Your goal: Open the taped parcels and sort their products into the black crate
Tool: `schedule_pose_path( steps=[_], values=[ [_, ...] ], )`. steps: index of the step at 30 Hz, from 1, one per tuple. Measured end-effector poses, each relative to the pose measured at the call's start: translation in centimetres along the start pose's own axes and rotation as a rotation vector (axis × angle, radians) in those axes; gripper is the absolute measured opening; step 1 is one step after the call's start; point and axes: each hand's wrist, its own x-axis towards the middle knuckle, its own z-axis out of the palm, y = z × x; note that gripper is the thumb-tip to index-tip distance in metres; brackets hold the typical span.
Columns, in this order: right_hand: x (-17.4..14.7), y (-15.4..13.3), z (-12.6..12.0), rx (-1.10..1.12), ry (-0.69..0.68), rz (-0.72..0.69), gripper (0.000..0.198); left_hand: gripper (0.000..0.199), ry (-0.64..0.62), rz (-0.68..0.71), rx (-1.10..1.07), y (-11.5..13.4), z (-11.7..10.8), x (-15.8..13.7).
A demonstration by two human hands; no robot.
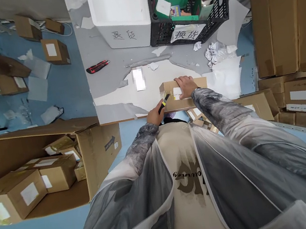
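My left hand (155,115) is closed around a black and yellow utility knife (163,105). The knife's tip points at the left end of a small brown cardboard box (196,83) at the table's near edge. Whether the blade touches the cardboard I cannot tell. On top of that box rests my right hand (186,86), fingers spread over its upper side and partly covering a white label (177,93). A pixelated white slip (139,79) lies on the table just beyond the box.
A red and black utility knife (98,66) lies at the table's left. Behind stand a white bin (131,36) and a black crate (153,32) holding green boxes. Crumpled paper (215,54) is at right. A large open carton (96,159) with parcels stands lower left; stacked cartons (284,22) rise at right.
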Motion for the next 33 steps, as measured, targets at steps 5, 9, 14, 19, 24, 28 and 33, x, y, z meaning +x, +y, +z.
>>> schedule_pose_path(
  steps=[5,9,14,19,24,28,33],
  values=[
    [0.2,-0.8,0.5,0.044,-0.009,0.034,0.123,0.07,0.077,-0.052,0.012,-0.1,0.2,0.4],
    [0.4,-0.8,0.6,0.041,-0.034,-0.005,0.134,0.071,0.078,-0.085,-0.002,-0.3,0.4,0.5],
    [-0.1,-1.0,0.6,0.065,-0.035,-0.096,0.133,0.076,0.083,-0.078,-0.04,-0.7,1.0,0.3],
    [-0.6,-1.9,0.3,0.055,-0.051,-0.1,0.129,0.073,0.069,-0.055,-0.026,-1.1,0.8,0.2],
    [-0.4,-3.2,0.6,0.075,0.057,-0.009,0.118,0.071,0.059,-0.059,-0.076,-1.4,0.4,-0.1],
    [-0.7,-3.7,1.4,0.101,0.093,0.03,0.113,0.07,0.06,-0.068,-0.103,-1.2,0.4,-0.4],
    [-0.8,-4.1,2.3,-0.064,0.125,0.086,0.104,0.072,0.024,-0.101,-0.059,-0.2,-0.2,-0.1]
  ],
)
